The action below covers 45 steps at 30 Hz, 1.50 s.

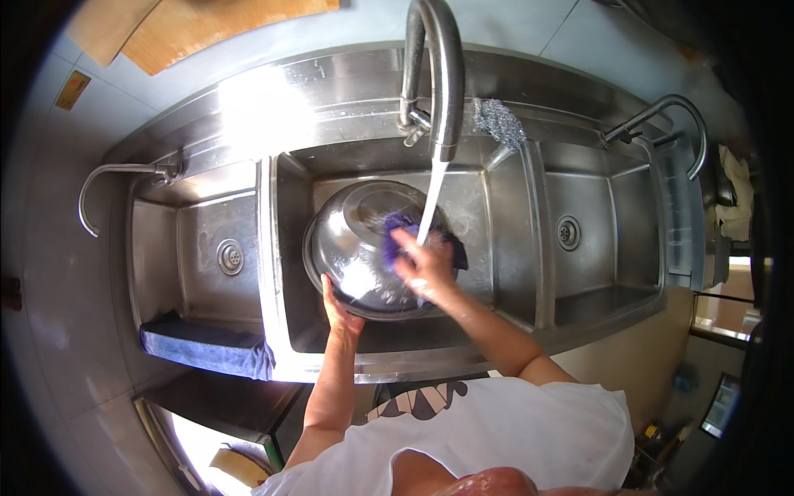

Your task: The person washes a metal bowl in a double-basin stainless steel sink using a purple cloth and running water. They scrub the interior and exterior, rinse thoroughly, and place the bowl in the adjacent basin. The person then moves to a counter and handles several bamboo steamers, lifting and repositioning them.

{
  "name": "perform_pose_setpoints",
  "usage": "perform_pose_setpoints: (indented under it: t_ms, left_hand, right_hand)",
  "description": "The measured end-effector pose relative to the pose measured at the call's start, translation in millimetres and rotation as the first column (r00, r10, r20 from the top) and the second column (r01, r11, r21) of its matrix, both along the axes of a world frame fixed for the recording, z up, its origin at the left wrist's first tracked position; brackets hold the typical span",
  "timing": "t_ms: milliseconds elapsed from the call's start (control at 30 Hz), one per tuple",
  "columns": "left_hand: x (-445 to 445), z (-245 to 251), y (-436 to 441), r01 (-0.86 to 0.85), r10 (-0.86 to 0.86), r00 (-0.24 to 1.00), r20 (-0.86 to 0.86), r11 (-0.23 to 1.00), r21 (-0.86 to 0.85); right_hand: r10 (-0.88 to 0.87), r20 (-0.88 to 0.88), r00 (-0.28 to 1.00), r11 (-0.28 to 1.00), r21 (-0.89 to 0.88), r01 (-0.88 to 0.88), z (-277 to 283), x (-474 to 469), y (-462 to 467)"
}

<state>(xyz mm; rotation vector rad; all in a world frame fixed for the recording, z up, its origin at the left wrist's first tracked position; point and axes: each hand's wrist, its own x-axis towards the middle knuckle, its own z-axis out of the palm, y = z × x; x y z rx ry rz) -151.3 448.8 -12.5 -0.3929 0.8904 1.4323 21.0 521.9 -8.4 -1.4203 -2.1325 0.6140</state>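
Observation:
A stainless steel bowl (347,248) lies bottom-up, tilted, in the middle basin of a steel sink (539,248). My left hand (342,315) grips the bowl's rim at the near left. On the bowl's right side my right hand (428,266), blurred, presses a purple cloth (397,239) against the metal; part of the cloth is hidden under the fingers. Water (435,192) runs from the middle faucet (445,93) onto the cloth and hand.
Side basins flank the middle one, each with a drain and a curved faucet (676,102). A steel-wire scourer (500,124) rests on the back ledge. A blue towel (205,350) hangs over the left basin's front edge. Wooden boards (217,28) stand at the upper left.

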Motion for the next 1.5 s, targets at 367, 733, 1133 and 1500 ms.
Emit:
perform_pose_setpoints:
  t_ms: [367, 733, 1133, 1500]
  left_hand:
    - [-12.0, -15.8, -0.9, -0.031, 0.023, 0.951, -0.31, 0.999, -0.023]
    - [12.4, 117.4, 34.8, 0.318, -0.194, 0.198, -0.961, 0.94, -0.124]
    - [109.1, -5.7, -0.9, 0.775, 0.578, -0.516, -0.632, 0.001, -0.632]
    - [-4.4, -76.0, 31.2, 0.268, -0.696, -0.146, -0.703, 0.656, -0.706]
  right_hand:
    - [-0.591, -0.526, 0.612, 0.592, -0.798, -0.115, -118.0, 37.8, 114.1]
    - [-0.771, -0.267, 0.578, 0.223, -0.964, -0.148, -49.7, 154.7, -9.7]
    - [-0.793, -0.587, 0.164, 0.603, -0.718, 0.348, 29.3, 166.8, -0.5]
    - [-0.818, -0.23, 0.527, 0.412, -0.874, 0.259, -139.9, 80.5, 40.5]
